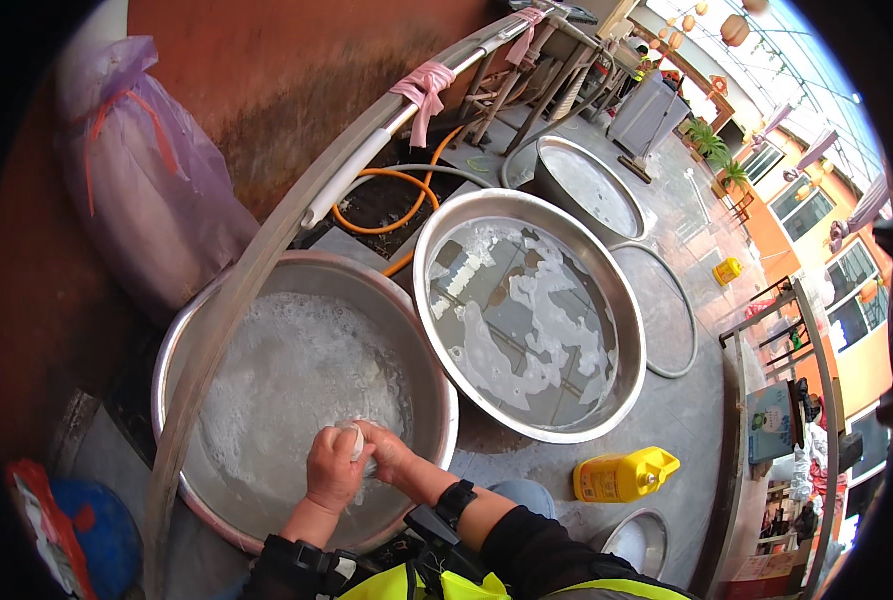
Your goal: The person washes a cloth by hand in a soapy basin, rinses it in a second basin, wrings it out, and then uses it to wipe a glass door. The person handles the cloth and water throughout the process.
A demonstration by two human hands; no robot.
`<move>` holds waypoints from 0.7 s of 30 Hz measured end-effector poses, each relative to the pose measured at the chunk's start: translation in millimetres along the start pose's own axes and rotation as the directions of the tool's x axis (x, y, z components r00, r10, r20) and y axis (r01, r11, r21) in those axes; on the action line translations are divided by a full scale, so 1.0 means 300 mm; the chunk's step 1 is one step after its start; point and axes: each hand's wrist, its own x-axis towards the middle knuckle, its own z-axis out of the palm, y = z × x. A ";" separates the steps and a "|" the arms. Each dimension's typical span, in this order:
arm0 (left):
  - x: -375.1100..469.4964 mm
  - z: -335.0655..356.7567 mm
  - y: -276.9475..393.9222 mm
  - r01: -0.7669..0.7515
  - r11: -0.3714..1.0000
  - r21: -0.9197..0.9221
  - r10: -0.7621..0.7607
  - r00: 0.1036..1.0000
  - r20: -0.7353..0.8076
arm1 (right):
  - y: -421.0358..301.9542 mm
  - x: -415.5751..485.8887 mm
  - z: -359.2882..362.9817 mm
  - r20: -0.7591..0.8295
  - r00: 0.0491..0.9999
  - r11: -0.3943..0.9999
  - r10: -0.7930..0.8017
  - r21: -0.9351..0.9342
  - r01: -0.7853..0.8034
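Both hands are over a wide metal basin (431,337) of cloudy, sudsy water, at the lower left of the head view. My left hand (335,465) is closed round a wet white cloth (358,442). From the right, my right hand (386,452) presses against it and grips the same cloth. Most of the cloth is hidden between the fingers; its kind cannot be told. Touching this basin on the right is a second metal basin (630,315), with water and patches of foam. Each wrist wears a black strap.
A metal rail (225,330) crosses over the near basin's left side. Beyond lie an orange hose (386,225) and a third basin (638,206). To the right stand a yellow jug (615,478) and a small metal bowl (660,536). A purple plastic bag (154,180) leans at upper left.
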 end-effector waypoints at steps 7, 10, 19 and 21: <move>-0.001 -0.033 -0.018 0.539 -0.128 -0.833 -0.516 0.681 0.520 | -0.056 -0.016 0.017 0.205 0.968 0.989 -0.144 -0.004 0.148; -0.028 -0.040 -0.037 0.684 -0.349 -0.640 -0.156 0.631 0.760 | -0.049 -0.022 0.030 0.099 0.975 0.919 -0.198 -0.327 0.220; -0.116 0.090 -0.036 0.705 0.707 -0.056 -0.650 0.679 0.342 | 0.028 0.018 -0.013 0.084 0.943 -0.051 -0.322 -0.996 0.071; -0.118 0.087 -0.033 0.758 0.647 0.089 -0.756 0.621 0.209 | 0.039 0.030 -0.017 0.022 0.963 0.007 -0.269 -1.000 0.025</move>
